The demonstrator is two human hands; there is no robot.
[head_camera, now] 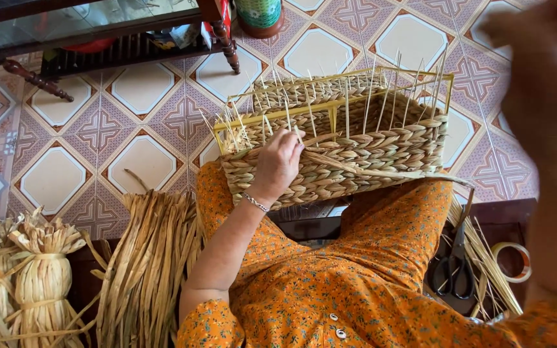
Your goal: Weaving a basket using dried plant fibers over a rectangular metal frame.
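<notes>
Straw-coloured braided fibre forms the half-woven basket [356,145], which rests on the person's lap at the centre of the frame, tilted on its side against the orange floral dress [330,283]. Its yellow wire frame [330,106] and thin upright stakes stick out above the woven rows. Left hand [278,161] lies on the basket's left end, fingers curled over the top braid and pinching a loose strand [369,171] that runs to the right. Right hand [536,71] is raised at the upper right, blurred, so I cannot tell its grip. Bundles of dried fibre [143,258] lie at lower left, black scissors [456,267] and a tape roll [514,261] at lower right, on a patterned tile floor [98,129]
</notes>
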